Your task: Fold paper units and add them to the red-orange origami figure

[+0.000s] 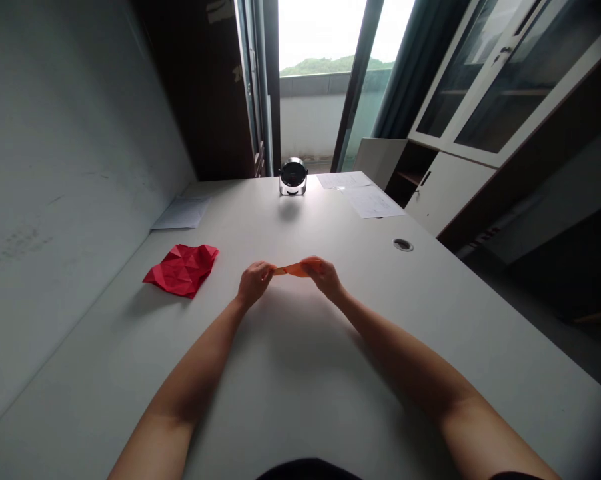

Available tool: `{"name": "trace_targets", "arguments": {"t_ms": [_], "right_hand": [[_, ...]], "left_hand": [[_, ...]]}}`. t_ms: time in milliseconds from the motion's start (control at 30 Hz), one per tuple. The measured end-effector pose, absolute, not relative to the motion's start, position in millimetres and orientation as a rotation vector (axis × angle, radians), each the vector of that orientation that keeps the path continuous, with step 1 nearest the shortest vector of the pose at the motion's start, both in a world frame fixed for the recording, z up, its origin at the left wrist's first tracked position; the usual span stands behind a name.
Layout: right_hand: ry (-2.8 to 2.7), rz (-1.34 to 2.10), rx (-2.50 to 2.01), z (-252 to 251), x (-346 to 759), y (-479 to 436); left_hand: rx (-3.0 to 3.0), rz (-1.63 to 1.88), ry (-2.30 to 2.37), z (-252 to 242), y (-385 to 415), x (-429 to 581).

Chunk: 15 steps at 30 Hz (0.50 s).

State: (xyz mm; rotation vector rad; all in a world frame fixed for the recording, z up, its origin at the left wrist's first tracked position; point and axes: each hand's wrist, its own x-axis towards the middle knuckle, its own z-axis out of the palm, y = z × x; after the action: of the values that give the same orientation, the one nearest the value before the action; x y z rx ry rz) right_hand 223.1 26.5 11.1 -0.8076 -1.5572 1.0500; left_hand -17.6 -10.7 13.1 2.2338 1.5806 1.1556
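Note:
A folded piece of orange paper (296,269) is stretched between my two hands, just above the white table. My left hand (255,281) pinches its narrow left end. My right hand (325,275) is closed on the wider right end, where the fingers cover part of the paper. Farther left on the table rests a creased sheet of red paper (181,270), apart from both hands. How the orange paper is folded under my fingers is hidden.
A round black device on a stand (293,177) is at the table's far edge. Printed papers (373,201) lie at the back right, and a pale sheet (182,213) lies by the left wall. A cable hole (403,245) sits near the right edge.

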Motion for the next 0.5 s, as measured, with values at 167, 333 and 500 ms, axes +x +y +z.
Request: {"name": "trace_targets", "arguments": {"t_ms": [167, 333, 500], "right_hand": [[-2.048, 0.671, -0.617, 26, 216, 8], [-2.349, 0.414, -0.587, 23, 215, 3], [-2.391, 0.342, -0.615, 13, 217, 12]], "left_hand": [[2.122, 1.249, 1.615, 14, -12, -19], [1.836, 1.325, 1.540, 11, -9, -18], [1.485, 1.386, 1.424, 3, -3, -21]]}}
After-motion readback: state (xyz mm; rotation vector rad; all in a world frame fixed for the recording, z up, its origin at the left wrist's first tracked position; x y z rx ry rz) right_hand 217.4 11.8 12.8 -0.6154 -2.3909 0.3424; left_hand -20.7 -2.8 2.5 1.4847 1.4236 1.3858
